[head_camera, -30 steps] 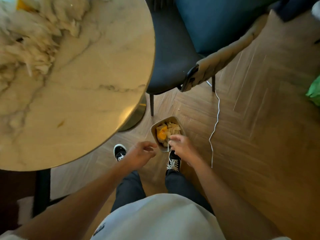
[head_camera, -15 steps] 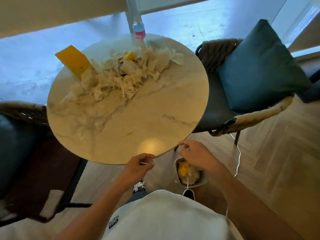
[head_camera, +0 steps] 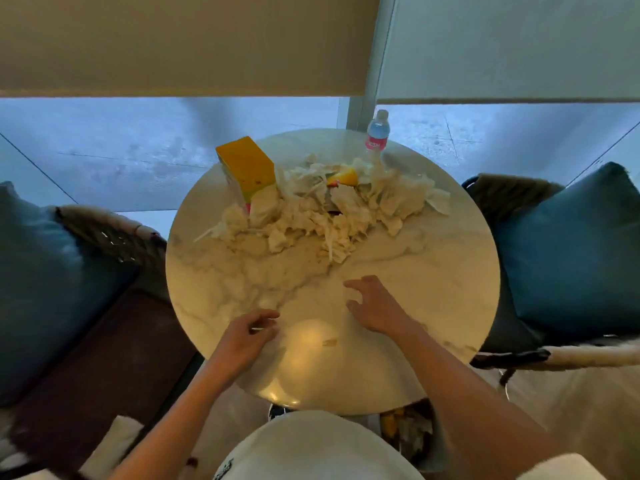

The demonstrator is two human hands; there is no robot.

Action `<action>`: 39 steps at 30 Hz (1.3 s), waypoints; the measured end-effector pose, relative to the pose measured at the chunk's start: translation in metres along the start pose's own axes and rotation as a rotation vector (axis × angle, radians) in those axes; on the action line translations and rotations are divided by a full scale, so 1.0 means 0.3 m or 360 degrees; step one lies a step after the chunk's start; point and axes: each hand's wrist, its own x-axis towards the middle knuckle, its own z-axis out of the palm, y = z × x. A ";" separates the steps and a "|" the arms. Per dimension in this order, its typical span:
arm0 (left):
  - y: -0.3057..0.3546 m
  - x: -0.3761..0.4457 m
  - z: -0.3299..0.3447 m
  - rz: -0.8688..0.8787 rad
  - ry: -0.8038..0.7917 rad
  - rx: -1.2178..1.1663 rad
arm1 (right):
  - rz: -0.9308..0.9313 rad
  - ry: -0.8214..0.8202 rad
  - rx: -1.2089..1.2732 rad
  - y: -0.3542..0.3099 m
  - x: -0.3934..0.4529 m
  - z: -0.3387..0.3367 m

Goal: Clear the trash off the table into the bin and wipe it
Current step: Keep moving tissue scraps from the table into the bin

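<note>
- Round marble worktop [head_camera: 433, 271], seen from above, bare on its near half.
- Heap of crumpled tissues [head_camera: 322, 216] across the far half, spreading from left of centre to the right rim.
- Yellow box [head_camera: 247, 168] upright at the far left of the heap, its base touching the tissues.
- Yellow-orange scrap [head_camera: 344, 177] on top of the heap, near the far side.
- Water bottle [head_camera: 377, 136] with pink label upright at the far rim, just behind the heap.
- Small pale scrap [head_camera: 329, 342] alone on the near part of the worktop, between the two forearms.
- Bin [head_camera: 408, 427] on the floor under the near right rim, partly hidden by the worktop and the right forearm; yellow and pale waste visible inside.
- Left hand [head_camera: 246, 341] over the near left part of the worktop, fingers loosely curled; thumb and fingertips close together. Something thin and pale seen at the fingertips; held item or not: cannot tell.
- Right hand [head_camera: 375, 308] over the centre, palm down, fingers spread and slightly bent, holding nothing, short of the heap.
- Hands apart, neither touching the tissues.
- Chair [head_camera: 512, 195] with teal cushion [head_camera: 571, 254] right of the worktop; second chair [head_camera: 114, 233] with blue cushion [head_camera: 38, 271] on the left.
- Window glass [head_camera: 138, 150] beyond the far rim, blinds [head_camera: 173, 39] above it.
</note>
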 end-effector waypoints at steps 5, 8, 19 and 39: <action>0.008 0.105 -0.112 -0.0028 0.0008 -0.0102 | 0.0069 -0.0037 -0.0267 -0.065 0.207 0.005; 0.015 0.150 -0.145 -0.0063 0.0010 -0.0283 | 0.0122 -0.0052 -0.0419 -0.084 0.265 0.012; 0.000 0.264 -0.105 -0.0211 -0.0353 -0.0949 | 0.0112 0.0335 0.0787 -0.297 0.016 0.134; -0.089 0.296 -0.262 -0.0268 0.0085 -0.1209 | 0.0035 0.0144 0.0173 -0.513 0.401 0.153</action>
